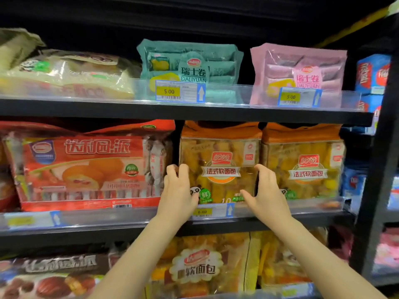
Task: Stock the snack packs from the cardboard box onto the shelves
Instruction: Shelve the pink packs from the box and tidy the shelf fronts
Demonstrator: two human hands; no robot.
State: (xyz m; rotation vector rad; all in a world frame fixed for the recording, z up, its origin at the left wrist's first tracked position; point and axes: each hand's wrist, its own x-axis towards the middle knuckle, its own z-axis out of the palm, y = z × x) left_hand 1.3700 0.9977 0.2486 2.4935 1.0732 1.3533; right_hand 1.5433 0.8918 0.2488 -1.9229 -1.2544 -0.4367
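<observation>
An orange soft-bread snack pack [222, 167] stands upright on the middle shelf [129, 229], behind the clear front rail. My left hand [178, 190] grips its left edge with curled fingers. My right hand [266, 190] holds its right edge, thumb across the pack's front. A second identical orange pack [306, 167] stands right beside it. The cardboard box is out of view.
A large red pie pack [86, 169] fills the middle shelf's left. The top shelf carries a teal roll pack [190, 67], a pink roll pack [302, 70] and pale bread bags [64, 72]. More bread packs [200, 266] sit below. A black upright post [380, 169] bounds the right.
</observation>
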